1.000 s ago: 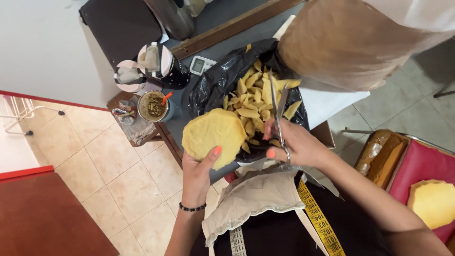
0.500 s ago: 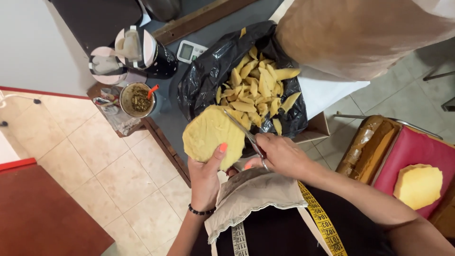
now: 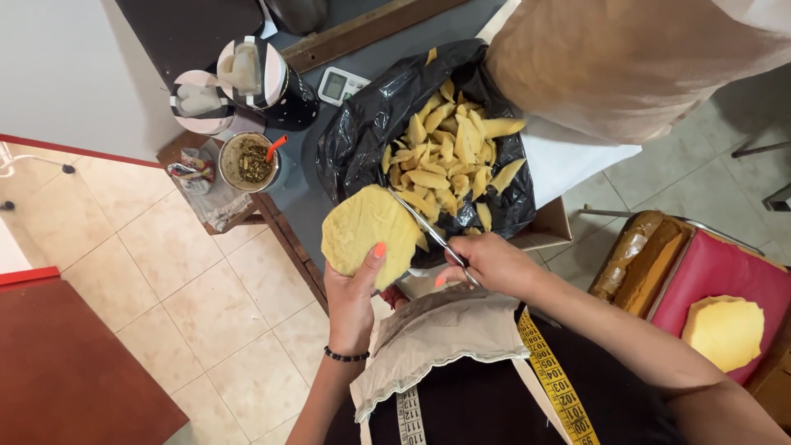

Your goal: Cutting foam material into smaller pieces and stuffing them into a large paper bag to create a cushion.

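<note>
Head view: the left hand [image 3: 353, 290] grips a round yellow foam pad [image 3: 368, 235] by its lower edge, thumb on the face and fingers curled behind, holding it up above the edge of the grey table [image 3: 306, 194]. The right hand [image 3: 488, 262] is closed through the handles of the scissors [image 3: 428, 233], whose blades lie along the pad's right rim, at the foam. Just behind, touching the pad's far side, an open black bag [image 3: 362, 136] holds a heap of yellow trimmings [image 3: 449, 156].

The step in hand looks like trimming the pad's edge over the bag. The next cut seems to call for turning the pad to feed fresh rim into the blades, with the left thumb kept clear. A second pad [image 3: 725, 331] rests on a red cushion [image 3: 704, 276] at the right, well apart.
</note>
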